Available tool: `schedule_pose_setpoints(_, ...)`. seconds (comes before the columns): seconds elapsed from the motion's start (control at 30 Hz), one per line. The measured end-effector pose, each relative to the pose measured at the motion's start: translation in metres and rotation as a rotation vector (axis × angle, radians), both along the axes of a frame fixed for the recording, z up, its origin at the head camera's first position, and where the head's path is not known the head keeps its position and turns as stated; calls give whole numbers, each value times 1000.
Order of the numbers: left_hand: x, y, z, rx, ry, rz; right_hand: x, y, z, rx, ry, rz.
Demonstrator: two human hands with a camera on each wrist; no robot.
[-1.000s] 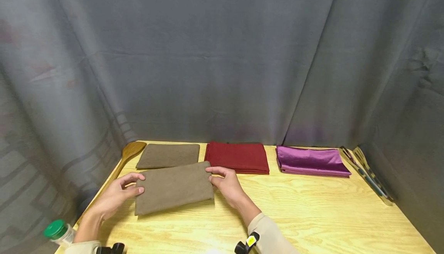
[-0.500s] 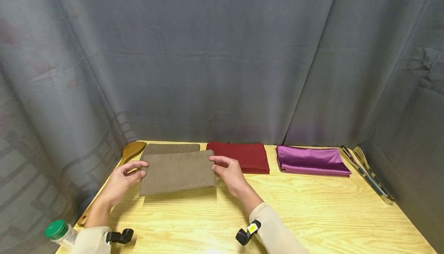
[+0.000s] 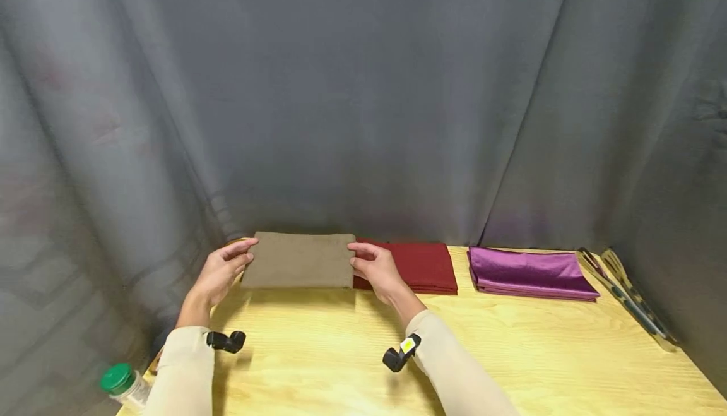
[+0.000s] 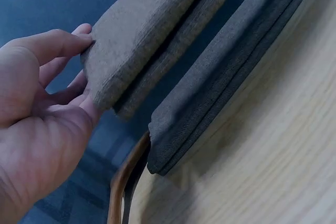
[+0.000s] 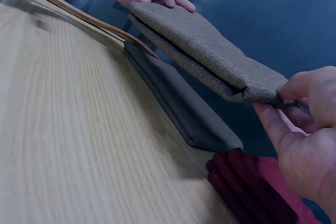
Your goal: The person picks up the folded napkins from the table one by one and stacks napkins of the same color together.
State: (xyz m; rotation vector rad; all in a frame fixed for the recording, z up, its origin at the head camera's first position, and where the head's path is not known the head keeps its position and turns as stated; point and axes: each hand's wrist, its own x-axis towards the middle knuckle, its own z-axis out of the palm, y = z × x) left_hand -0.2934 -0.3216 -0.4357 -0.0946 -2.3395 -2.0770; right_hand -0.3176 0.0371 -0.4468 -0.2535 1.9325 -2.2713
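Between both hands, a folded brown-grey cloth [image 3: 301, 261] hangs in the air. My left hand [image 3: 223, 272] pinches its left end between thumb and fingers, and my right hand [image 3: 382, 272] pinches the right end. Below it on the table lies another folded brown-grey cloth [image 5: 178, 98], which the wrist views show with a gap under the raised one. In the head view the raised cloth hides that lower one. Just right of them is a folded dark red cloth [image 3: 423, 267], partly behind my right hand.
A folded purple satin cloth [image 3: 528, 272] lies further right on the wooden table [image 3: 318, 353]. Metal tongs [image 3: 630, 296] lie along the right edge. At the left are a wooden spoon [image 5: 79, 13] and a green-lidded jar [image 3: 118, 379]. Grey curtains [image 3: 363, 100] surround the table.
Both hands have carried the folded brown-grey cloth up and away from me, from in front of the lower cloth to above it. The head view has also shifted slightly.
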Motion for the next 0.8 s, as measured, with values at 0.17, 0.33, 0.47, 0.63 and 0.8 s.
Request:
schedule_pose_setpoints(0.17,-11,3,-5,-4,-44,42,-8,-4,-9,-5,-3,15)
schedule_pose_setpoints(0.33,-25,-2,0,-47,-63,71,-20,-16,-2,22,-16,6)
schedule_pose_setpoints(0.47,-32,-4,2,-86,-70,84,-29,-23,1,46,-41,-4)
schedule_pose_setpoints(0.63,-36,-8,5,-103,-58,85,-34,-30,3,78,-40,-1)
schedule_pose_setpoints(0.8,-39,-11,3,-87,-66,79,-38,-36,0,113,-39,-11)
